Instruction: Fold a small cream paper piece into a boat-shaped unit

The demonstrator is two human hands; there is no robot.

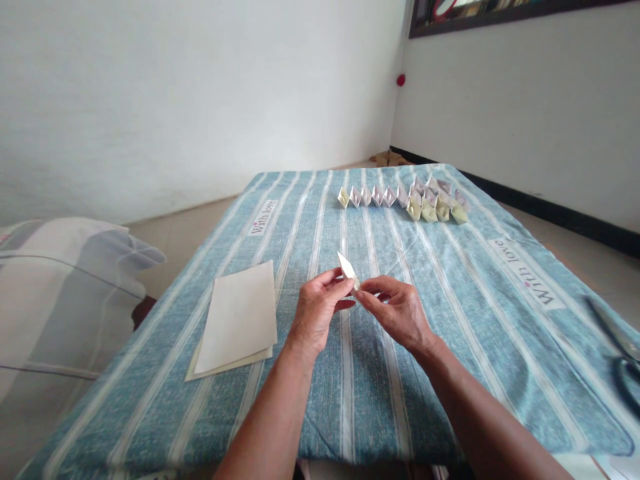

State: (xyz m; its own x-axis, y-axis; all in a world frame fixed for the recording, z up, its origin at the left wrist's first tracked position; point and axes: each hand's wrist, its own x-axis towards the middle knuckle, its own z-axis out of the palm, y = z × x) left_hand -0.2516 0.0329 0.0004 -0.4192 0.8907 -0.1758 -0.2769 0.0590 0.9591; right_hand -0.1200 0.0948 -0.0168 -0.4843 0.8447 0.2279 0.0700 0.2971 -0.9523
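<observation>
Between my two hands is a small folded piece of cream paper, its pointed end sticking up and away from me. My left hand pinches it from the left side with thumb and fingers. From the right, my right hand grips its lower edge between thumb and forefinger. Both hands are raised over the middle of the table, and the fingers hide the lower part of the paper. To the left of my left hand lies a small stack of paper sheets, white on top with a yellowish sheet showing beneath.
Several folded paper boats stand in rows at the table's far right. Black-handled scissors lie at the right edge. A blue striped tablecloth covers the table. Something draped in pale checked cloth stands at the left.
</observation>
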